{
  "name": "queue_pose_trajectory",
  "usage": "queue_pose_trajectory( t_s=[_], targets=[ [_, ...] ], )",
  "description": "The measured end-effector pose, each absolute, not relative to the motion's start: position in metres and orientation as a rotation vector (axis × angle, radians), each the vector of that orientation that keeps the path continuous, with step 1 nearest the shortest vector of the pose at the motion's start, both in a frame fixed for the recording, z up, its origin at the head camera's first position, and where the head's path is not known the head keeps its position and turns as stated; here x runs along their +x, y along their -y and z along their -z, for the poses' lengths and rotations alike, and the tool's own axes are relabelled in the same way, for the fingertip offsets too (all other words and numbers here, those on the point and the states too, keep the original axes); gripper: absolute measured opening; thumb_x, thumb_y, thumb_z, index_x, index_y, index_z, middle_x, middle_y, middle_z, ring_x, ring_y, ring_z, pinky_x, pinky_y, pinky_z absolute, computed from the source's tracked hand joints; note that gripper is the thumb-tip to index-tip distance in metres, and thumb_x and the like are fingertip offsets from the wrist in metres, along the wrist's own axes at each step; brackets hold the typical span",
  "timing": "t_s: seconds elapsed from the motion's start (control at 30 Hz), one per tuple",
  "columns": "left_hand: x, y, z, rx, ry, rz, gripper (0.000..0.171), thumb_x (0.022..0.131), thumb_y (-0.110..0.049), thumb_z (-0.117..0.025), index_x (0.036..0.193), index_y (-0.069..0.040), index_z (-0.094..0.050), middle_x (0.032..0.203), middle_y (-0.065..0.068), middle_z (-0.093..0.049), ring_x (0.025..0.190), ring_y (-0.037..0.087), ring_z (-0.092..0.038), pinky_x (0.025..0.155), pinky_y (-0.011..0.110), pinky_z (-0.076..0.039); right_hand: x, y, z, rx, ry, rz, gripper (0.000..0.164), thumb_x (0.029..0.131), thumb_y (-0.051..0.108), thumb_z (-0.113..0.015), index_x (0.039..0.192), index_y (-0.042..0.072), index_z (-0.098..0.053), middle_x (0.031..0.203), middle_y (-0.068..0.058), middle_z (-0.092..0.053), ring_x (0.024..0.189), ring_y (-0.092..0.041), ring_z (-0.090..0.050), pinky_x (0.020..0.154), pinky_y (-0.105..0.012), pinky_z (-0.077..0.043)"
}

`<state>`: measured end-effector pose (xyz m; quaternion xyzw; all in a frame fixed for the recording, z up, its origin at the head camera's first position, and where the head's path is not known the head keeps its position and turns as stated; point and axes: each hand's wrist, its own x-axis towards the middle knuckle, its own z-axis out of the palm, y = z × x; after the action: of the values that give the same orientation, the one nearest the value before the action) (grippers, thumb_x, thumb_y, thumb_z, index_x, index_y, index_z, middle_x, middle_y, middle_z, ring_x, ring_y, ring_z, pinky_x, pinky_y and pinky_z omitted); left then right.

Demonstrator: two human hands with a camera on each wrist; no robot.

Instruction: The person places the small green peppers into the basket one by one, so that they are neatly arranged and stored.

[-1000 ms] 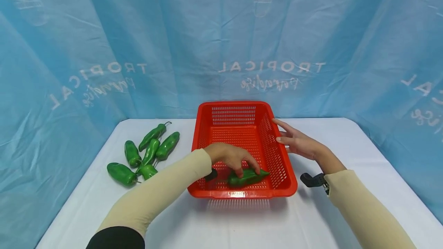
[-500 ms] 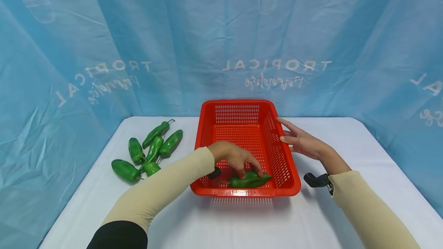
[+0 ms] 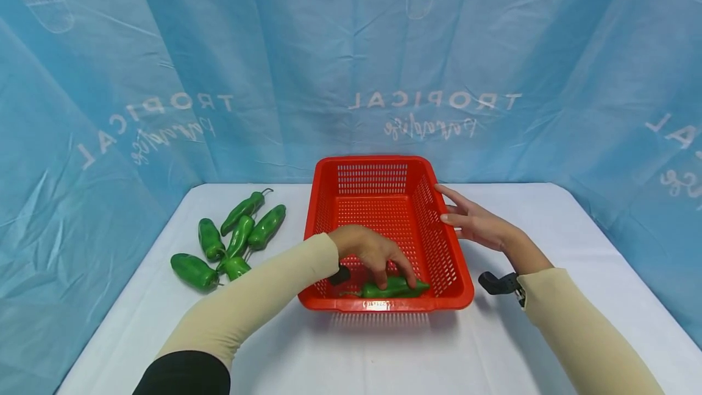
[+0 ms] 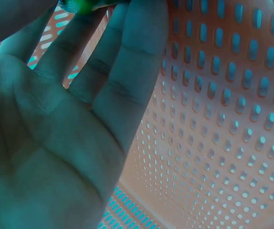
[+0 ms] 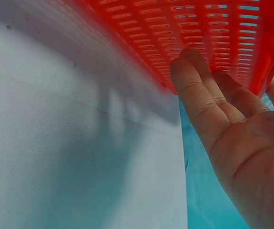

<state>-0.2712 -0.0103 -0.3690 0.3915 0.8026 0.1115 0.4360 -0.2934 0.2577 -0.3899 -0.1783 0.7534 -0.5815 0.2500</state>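
My left hand (image 3: 368, 249) reaches down inside the red basket (image 3: 329, 165), its fingers curled onto a green chili pepper (image 3: 396, 290) by the near wall. That pepper lies sideways, tip to the right, thin stem to the left. In the left wrist view only a bit of the pepper (image 4: 83, 5) shows past the fingers, against the basket's slotted wall. At the basket's right side is my right hand (image 3: 482, 227), thumb and index fingertip at the rim. The right wrist view has its extended fingers (image 5: 194, 90) against the outer wall.
Several green chili peppers (image 3: 265, 227) lie grouped on the white tablecloth (image 3: 263, 346) left of the basket. A blue printed curtain (image 3: 307, 47) hangs behind the table and along both sides. Dark wrist cameras (image 3: 496, 283) sit on both wrists.
The left hand and its pepper have sunk slightly toward the basket's near wall, and the pepper's stem now shows at left. The right hand keeps its place at the rim.
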Motion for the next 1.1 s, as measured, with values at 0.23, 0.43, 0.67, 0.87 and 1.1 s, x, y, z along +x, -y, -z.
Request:
queue_pose_trajectory(
  t_s=[0.23, 0.43, 0.67, 0.87, 1.1],
  targets=[
    [-0.269, 0.009, 0.370, 0.993, -1.965, -0.266, 0.049, 0.087, -0.009, -0.072, 0.127, -0.037, -0.066, 0.133, -0.010, -0.055, 0.116, 0.010, -0.048, 0.100, 0.026, -0.048, -0.293, -0.257, 0.389, -0.491, -2.050, 1.584, 0.080, 0.099, 0.021, -0.053, 0.161, 0.028, -0.002, 0.160, -0.024, -0.029, 0.120, -0.017, -0.061, 0.098, -0.052, -0.054],
    [-0.270, 0.009, 0.371, 0.996, -1.977, -0.263, 0.049, 0.086, -0.010, -0.073, 0.126, -0.038, -0.066, 0.131, -0.010, -0.055, 0.114, 0.011, -0.047, 0.098, 0.027, -0.048, -0.294, -0.257, 0.391, -0.499, -2.047, 1.581, 0.080, 0.100, 0.021, -0.053, 0.161, 0.027, -0.002, 0.160, -0.025, -0.029, 0.120, -0.017, -0.061, 0.097, -0.051, -0.054],
    [-0.272, 0.015, 0.363, 0.985, -1.948, -0.322, 0.052, 0.086, -0.011, -0.072, 0.130, -0.037, -0.064, 0.129, -0.008, -0.062, 0.118, 0.010, -0.055, 0.104, 0.034, -0.050, -0.295, -0.257, 0.393, -0.512, -2.043, 1.574, 0.081, 0.100, 0.021, -0.053, 0.161, 0.026, 0.000, 0.160, -0.025, -0.028, 0.120, -0.017, -0.061, 0.097, -0.051, -0.054],
    [-0.277, 0.029, 0.349, 0.941, -2.015, -0.372, 0.052, 0.088, -0.013, -0.069, 0.136, -0.032, -0.061, 0.137, -0.002, -0.061, 0.125, 0.014, -0.055, 0.103, 0.039, -0.051, -0.296, -0.256, 0.392, -0.504, -2.042, 1.571, 0.081, 0.100, 0.020, -0.053, 0.161, 0.027, 0.000, 0.160, -0.026, -0.028, 0.119, -0.016, -0.062, 0.097, -0.050, -0.055],
    [-0.284, 0.062, 0.320, 0.957, -2.118, -0.570, 0.043, 0.093, -0.016, -0.064, 0.134, -0.028, -0.062, 0.138, -0.001, -0.060, 0.132, 0.022, -0.052, 0.103, 0.038, -0.052, -0.294, -0.259, 0.389, -0.513, -2.034, 1.575, 0.079, 0.101, 0.021, -0.052, 0.161, 0.027, 0.000, 0.159, -0.027, -0.028, 0.117, -0.013, -0.062, 0.095, -0.047, -0.056]
  ],
)
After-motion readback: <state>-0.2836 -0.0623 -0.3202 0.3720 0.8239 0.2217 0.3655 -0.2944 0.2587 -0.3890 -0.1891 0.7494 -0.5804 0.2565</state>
